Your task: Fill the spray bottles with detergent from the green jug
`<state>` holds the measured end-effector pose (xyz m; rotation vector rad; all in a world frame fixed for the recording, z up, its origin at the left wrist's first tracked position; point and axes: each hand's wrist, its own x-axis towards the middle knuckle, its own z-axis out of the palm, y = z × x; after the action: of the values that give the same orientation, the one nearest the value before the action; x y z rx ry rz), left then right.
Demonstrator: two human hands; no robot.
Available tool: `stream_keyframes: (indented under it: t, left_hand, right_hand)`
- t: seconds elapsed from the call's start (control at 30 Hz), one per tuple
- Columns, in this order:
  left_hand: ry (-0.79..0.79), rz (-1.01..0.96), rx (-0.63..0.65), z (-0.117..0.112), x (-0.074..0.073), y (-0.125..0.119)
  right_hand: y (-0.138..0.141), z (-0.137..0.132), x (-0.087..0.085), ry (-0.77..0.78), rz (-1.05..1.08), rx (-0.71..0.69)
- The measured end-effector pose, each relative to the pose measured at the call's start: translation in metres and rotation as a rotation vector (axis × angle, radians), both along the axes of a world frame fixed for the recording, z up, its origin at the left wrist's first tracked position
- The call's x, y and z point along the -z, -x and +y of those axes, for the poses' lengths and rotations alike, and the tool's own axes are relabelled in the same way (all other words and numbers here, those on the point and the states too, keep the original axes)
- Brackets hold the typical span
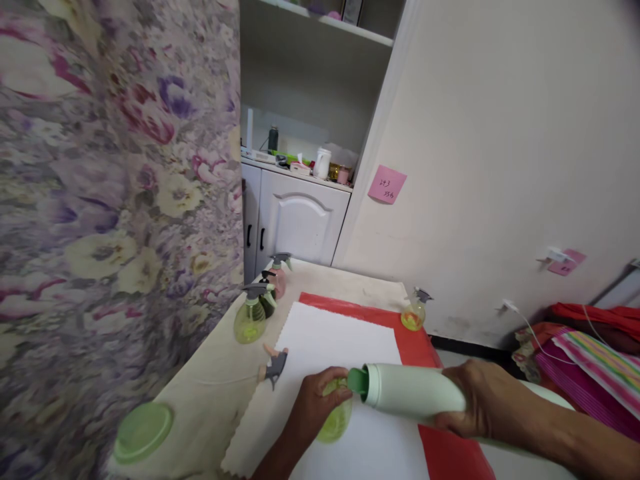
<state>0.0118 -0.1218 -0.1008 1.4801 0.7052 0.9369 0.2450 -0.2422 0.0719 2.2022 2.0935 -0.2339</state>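
Your right hand (463, 400) grips pale-green bottle (410, 390), long axis across right edge of desk (360, 280), mouth leftward; left hand (320, 399) clasps yellow spray bottle (335, 423).

Large bottle (415, 390): we see pale mint, its mouth (357, 381) deeper green.
Small bottle (334, 423): we call it translucent yellow-green.
Loose spray head (275, 367): dark grey and peach.
Upper sheet (345, 330): plain white.
Lower sheet (415, 350): red.
Curtain (125, 193): purple, pink and cream flowers, we note.
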Motion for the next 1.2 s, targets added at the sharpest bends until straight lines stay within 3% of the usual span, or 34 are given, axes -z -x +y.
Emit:
stream_keyframes:
  t: [1.2]
  left_hand:
    - [-0.008,-0.011,0.019,0.0010,0.0025,0.0006]
  right_hand:
    - [-0.0029,0.0018,0.0020,-0.001,0.019,-0.009]
